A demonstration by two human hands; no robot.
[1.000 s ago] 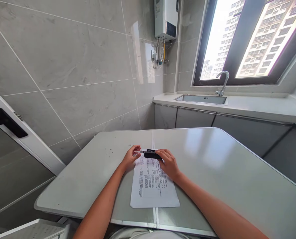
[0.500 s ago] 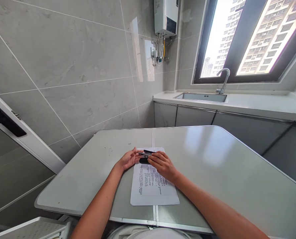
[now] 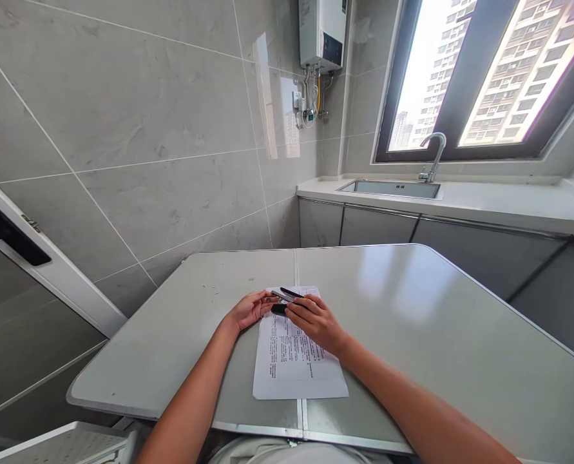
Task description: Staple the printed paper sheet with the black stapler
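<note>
The right hand (image 3: 318, 322) clasps the long, splayed black-and-silver stapler (image 3: 279, 309); slipping could pinch the loosely curled left hand (image 3: 248, 310), hold unclear.

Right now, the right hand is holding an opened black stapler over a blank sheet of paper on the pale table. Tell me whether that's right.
Not quite: the sheet of paper isn't blank. The head view shows lines of printed text on it. The right hand is holding an opened black stapler over it, on the pale table.
</note>
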